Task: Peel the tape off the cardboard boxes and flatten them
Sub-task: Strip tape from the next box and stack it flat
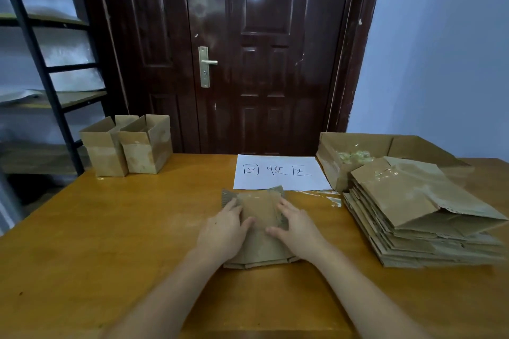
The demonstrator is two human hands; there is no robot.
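Both hands press a flattened box onto the wooden table, hiding much of its rough brown cardboard; the left hand and right hand lie flat, fingers nearly straight, gripping nothing. Two upright open boxes stand far left. A stack of flattened boxes sits right, beside a white paper sign and a large box holding blurry scraps.

Matt brown cardboard box lies on a smooth wooden table; glossy dark door.
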